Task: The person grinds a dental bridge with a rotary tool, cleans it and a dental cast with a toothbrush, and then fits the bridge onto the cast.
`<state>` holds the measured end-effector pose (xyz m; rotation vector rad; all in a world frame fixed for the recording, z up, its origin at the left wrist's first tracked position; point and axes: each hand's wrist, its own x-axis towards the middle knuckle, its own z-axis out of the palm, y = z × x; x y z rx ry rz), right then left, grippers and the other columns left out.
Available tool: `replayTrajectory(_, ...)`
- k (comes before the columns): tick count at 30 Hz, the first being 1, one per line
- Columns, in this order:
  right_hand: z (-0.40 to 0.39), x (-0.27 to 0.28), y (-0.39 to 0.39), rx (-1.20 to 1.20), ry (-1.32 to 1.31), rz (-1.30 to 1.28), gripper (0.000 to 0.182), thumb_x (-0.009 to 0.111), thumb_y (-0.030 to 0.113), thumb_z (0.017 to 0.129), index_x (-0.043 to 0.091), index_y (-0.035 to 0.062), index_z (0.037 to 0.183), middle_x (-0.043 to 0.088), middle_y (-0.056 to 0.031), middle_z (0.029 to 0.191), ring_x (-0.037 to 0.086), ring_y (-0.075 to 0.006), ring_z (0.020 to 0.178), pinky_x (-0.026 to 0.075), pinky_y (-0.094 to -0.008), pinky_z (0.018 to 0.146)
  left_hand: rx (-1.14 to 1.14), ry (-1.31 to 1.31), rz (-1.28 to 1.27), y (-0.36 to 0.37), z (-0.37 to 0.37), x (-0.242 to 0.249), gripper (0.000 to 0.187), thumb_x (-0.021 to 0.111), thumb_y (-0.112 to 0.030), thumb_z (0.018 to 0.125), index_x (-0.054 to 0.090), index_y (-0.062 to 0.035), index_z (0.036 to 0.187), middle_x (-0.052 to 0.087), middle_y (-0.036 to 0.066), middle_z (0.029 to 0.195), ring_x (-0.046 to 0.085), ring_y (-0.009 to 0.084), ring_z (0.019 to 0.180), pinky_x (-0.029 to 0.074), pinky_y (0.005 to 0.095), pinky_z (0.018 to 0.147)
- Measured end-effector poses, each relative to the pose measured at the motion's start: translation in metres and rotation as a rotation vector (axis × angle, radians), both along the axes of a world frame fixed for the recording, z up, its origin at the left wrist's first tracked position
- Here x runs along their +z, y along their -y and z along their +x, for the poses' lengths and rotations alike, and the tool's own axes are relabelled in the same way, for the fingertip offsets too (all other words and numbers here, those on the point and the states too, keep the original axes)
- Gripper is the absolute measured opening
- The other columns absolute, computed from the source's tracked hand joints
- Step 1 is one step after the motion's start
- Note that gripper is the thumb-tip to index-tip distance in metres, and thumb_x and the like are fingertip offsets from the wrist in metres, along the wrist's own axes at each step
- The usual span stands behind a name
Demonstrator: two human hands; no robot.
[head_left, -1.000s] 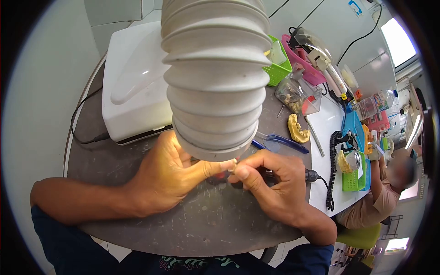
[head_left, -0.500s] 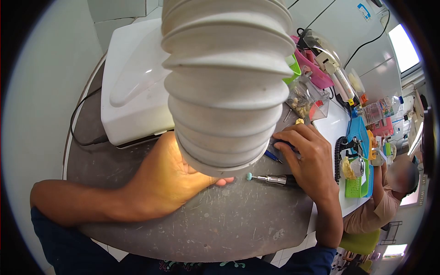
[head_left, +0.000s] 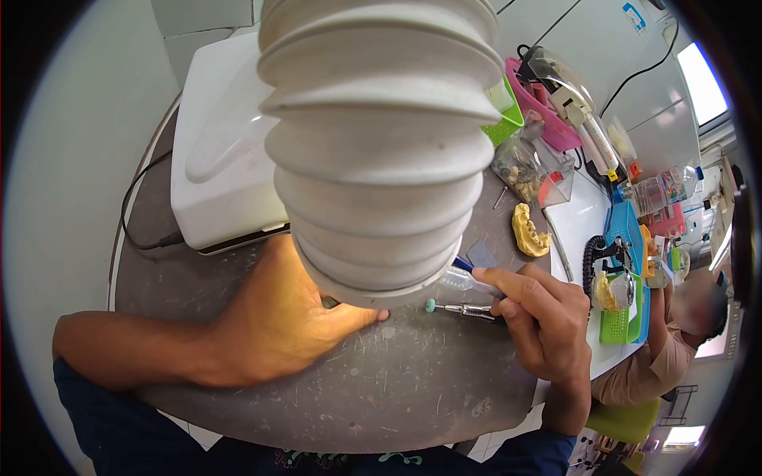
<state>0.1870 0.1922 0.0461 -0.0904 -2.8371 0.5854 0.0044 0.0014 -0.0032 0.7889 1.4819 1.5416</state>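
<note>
My left hand rests at the table's left, its thumb pressed inward and its fingers largely hidden behind the white ribbed hose. A dark greenish bit shows between thumb and fingers, too small to name. My right hand pinches a translucent slim tool pointing left toward the hose mouth. Just below that tool lies a rotary handpiece with a teal tip. A blue pen and a small grey sheet lie above it. A yellow dental cast sits beyond my right hand.
A white machine housing stands at left with a black cable. At right are a clear bin of pieces, a pink basket, a green basket holding another cast, and a seated person. The hose hangs over the middle.
My right hand has moved back toward me from beside the yellow cast, uncovering the cast and grey sheet. It now holds the translucent tool. My left thumb has shifted slightly.
</note>
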Motion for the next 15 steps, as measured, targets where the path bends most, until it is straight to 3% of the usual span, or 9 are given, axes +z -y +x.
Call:
replayTrajectory(3,-0.0008,-0.0009,0.0039,-0.025,-0.007,0.067,0.038,0.069,0.002,0.079,0.068,0.0083,0.117,0.057,-0.0051,0.072,0.056,-0.0182,0.053,0.046,-0.0309,0.048,0.049,0.129,-0.018,-0.0017,0.0032,-0.0003,0.038,0.080,-0.002,0.072,0.062,0.0056,0.105,0.071,0.014,0.097,0.068,0.0199,0.090,0.053,0.0318,0.080)
replayTrajectory(9,-0.0064,-0.0062,0.0070,0.056,-0.026,0.256,0.046,0.073,0.001,0.072,0.069,0.0081,0.118,0.057,-0.0032,0.072,0.056,-0.0164,0.055,0.046,-0.0293,0.048,-0.006,0.147,-0.102,-0.0002,-0.0012,0.0028,0.049,0.084,-0.007,0.071,0.058,0.0042,0.112,0.069,0.013,0.102,0.066,0.0220,0.096,0.052,0.0342,0.086)
replayTrajectory(11,-0.0034,-0.0016,0.0078,0.008,-0.138,0.383,0.047,0.074,0.001,0.071,0.069,0.0083,0.117,0.057,-0.0029,0.073,0.059,-0.0156,0.059,0.047,-0.0291,0.048,0.020,0.157,-0.120,-0.0004,-0.0003,0.0020,0.050,0.084,-0.007,0.070,0.058,0.0038,0.111,0.068,0.013,0.103,0.066,0.0223,0.097,0.051,0.0347,0.087)
replayTrajectory(15,-0.0027,0.0002,0.0116,-0.085,-0.190,0.130,0.046,0.075,0.004,0.069,0.071,0.0095,0.115,0.058,-0.0023,0.072,0.060,-0.0145,0.061,0.047,-0.0290,0.049,-0.010,0.201,-0.092,-0.0002,-0.0023,0.0036,0.049,0.086,-0.009,0.070,0.059,0.0028,0.109,0.068,0.013,0.103,0.066,0.0220,0.096,0.051,0.0346,0.087)
